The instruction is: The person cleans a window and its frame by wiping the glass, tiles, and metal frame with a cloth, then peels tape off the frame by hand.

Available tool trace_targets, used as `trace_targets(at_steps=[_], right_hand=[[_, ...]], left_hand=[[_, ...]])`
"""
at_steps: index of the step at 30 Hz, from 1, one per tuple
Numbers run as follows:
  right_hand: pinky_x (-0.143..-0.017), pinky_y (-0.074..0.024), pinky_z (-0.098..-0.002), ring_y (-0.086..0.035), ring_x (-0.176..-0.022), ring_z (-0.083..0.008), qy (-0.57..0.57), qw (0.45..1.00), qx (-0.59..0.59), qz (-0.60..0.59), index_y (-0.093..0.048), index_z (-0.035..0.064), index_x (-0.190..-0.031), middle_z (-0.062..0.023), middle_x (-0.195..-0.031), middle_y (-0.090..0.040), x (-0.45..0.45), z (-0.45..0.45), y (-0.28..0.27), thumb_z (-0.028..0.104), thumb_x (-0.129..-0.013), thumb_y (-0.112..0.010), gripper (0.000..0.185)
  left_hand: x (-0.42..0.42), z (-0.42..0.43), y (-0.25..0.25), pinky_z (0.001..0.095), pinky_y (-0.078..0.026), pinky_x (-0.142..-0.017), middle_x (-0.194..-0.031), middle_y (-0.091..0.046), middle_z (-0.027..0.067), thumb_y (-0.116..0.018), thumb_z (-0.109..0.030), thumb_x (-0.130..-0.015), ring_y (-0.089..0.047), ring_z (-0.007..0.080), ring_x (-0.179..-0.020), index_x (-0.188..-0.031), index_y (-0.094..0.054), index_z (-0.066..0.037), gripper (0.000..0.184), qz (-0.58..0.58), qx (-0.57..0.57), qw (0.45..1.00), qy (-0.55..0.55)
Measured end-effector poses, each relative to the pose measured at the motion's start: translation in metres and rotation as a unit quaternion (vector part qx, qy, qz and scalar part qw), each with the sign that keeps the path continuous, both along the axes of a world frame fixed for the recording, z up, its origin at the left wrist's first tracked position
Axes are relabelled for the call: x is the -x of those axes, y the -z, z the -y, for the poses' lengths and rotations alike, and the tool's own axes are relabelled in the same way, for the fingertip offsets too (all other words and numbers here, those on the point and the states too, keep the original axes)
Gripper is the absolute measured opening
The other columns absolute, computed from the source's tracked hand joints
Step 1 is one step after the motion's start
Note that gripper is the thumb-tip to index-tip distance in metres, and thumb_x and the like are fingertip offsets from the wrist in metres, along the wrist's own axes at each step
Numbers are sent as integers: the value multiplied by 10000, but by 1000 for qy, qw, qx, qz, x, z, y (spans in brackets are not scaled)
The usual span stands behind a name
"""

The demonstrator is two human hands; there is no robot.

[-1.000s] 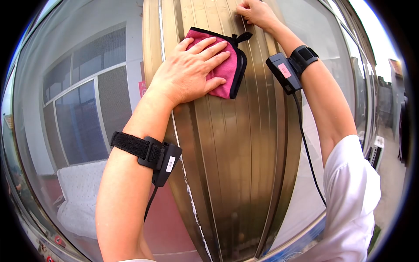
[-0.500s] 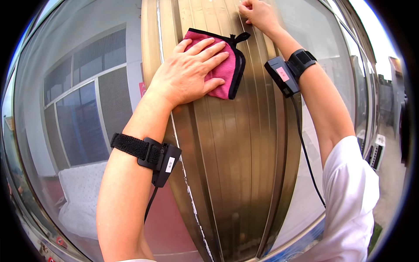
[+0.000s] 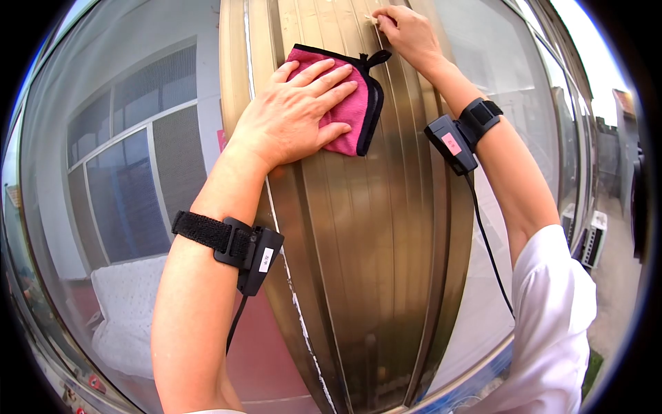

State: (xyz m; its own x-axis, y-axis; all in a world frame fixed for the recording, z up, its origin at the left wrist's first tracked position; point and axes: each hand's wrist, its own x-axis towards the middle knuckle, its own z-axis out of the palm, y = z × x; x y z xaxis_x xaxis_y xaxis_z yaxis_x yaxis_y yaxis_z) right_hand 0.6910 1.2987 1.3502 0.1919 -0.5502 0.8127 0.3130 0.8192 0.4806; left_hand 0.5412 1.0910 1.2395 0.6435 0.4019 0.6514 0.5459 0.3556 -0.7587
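My left hand [image 3: 289, 114] lies flat with its fingers spread over a pink cloth [image 3: 338, 114], pressing it against a bronze-coloured ribbed metal column [image 3: 372, 228]. The cloth has a black border and a black loop at its upper right corner. Up and to the right, my right hand [image 3: 410, 38] is closed in a pinch close to the column's surface. A small pale bit [image 3: 372, 19] shows at its fingertips, too small to name.
Glass panes [image 3: 496, 62] flank the column on both sides. A white seam [image 3: 286, 262] runs down its left part. Black strapped devices [image 3: 258, 259] with cables sit on both forearms. Behind the left glass is a pale covered seat [image 3: 127, 310].
My right hand has come down slightly along the column, and a pale bit now shows at its fingertips. My left hand and the cloth stay almost in place.
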Motion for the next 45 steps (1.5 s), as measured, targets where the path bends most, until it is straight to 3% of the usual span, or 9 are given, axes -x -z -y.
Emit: trace_targets(at_steps=[1,5,17,22,32,35,41,43,45], right_hand=[[-737,-512,-418,-639,-821,-351,-52,998,36,-5,-672,19,-866,-182,-841,-644,-3,-10,20,146,-835,-654,132],[-735,-515,-406,-650,-820,-345,-54,995,78,23,-687,25,-866,-185,-838,-659,-10,1,29,173,-829,-669,154],[-725,-519,-417,-657,-808,-327,93,993,-2,74,-704,83,-846,-134,-815,-674,-20,7,12,212,-811,-673,137],[-746,-525,-429,-670,-823,-331,150,981,87,92,-726,88,-839,-148,-821,-690,-20,11,-1,263,-801,-685,184],[-755,-522,-439,-668,-834,-342,145,986,66,52,-711,61,-827,-162,-831,-689,-18,6,-3,252,-816,-681,194],[-751,-522,-440,-664,-838,-347,129,983,76,109,-704,57,-821,-163,-835,-687,-25,11,2,239,-823,-675,185],[-739,-520,-445,-661,-832,-349,178,980,55,71,-685,69,-800,-161,-820,-682,-13,11,-2,253,-822,-680,185],[-739,-519,-446,-660,-829,-349,231,968,97,24,-676,72,-790,-158,-811,-682,-10,14,-4,258,-815,-685,188],[-731,-520,-445,-661,-819,-352,196,977,75,42,-679,68,-797,-162,-806,-680,-11,10,-7,257,-813,-685,190]], left_hand=[[-1,-7,19,415,-272,-1143,-1475,-450,20,-569,-445,-902,-380,194,-1378,-1418,-473,-174,591,-5,0,1000,1],[-2,-6,20,414,-278,-1138,-1469,-459,18,-570,-445,-902,-391,195,-1370,-1418,-473,-174,591,-9,-5,1000,1],[-4,-5,20,420,-267,-1146,-1474,-450,15,-563,-450,-906,-381,192,-1377,-1414,-476,-181,581,-7,-9,1000,-4],[-4,-5,19,421,-264,-1146,-1473,-452,14,-563,-448,-906,-381,192,-1376,-1412,-477,-180,579,-6,-6,1000,-4],[-3,-6,17,422,-268,-1144,-1471,-454,18,-579,-438,-896,-379,195,-1378,-1413,-477,-175,589,-4,-1,1000,4],[-3,-6,18,424,-270,-1143,-1470,-455,19,-581,-435,-896,-379,195,-1378,-1412,-477,-170,589,-5,-1,1000,5],[-4,-5,17,429,-270,-1141,-1471,-454,22,-581,-428,-897,-384,198,-1375,-1411,-477,-168,585,-7,0,1000,5],[-5,-4,17,429,-270,-1141,-1471,-454,21,-582,-427,-897,-384,198,-1375,-1409,-479,-169,583,-5,0,1000,3],[-4,-4,17,429,-270,-1141,-1471,-454,20,-583,-426,-897,-384,198,-1375,-1408,-480,-169,581,-4,0,1000,1]])
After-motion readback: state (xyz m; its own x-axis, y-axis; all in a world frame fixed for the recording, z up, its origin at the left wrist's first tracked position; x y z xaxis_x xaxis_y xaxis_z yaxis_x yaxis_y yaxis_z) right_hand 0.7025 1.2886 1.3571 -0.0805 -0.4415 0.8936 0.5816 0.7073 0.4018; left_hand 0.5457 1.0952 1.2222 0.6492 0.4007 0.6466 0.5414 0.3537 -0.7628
